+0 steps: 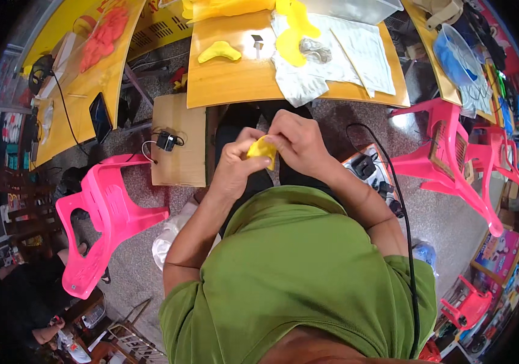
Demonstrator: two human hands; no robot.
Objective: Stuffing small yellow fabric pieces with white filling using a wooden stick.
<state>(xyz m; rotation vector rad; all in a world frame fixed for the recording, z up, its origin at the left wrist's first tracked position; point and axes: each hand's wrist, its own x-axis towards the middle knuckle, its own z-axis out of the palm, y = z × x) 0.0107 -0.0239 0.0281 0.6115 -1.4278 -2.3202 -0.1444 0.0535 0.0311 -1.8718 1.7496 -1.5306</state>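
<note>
Above my lap, my left hand [237,160] holds a small yellow cloth-like piece [260,150] between thumb and fingers. At the piece's upper edge, the fingertips of my right hand [296,139] pinch it. Fingers cover much of the piece, so its full shape is hidden. On the wooden table [236,84] in front of me lies a crescent-shaped yellow piece [219,52]. Further right, flat curved yellow pieces [292,43] rest on a white cloth [302,88], beside a greyish tuft [317,51]. A thin wooden stick [353,63] crosses the cloth.
Left stand a pink plastic chair [113,214] and a cardboard box [179,150] with a black adapter [166,141] on it. Pink stools [446,150] stand right. A black cable [402,200] runs down my right side. A person [32,291] is at lower left.
</note>
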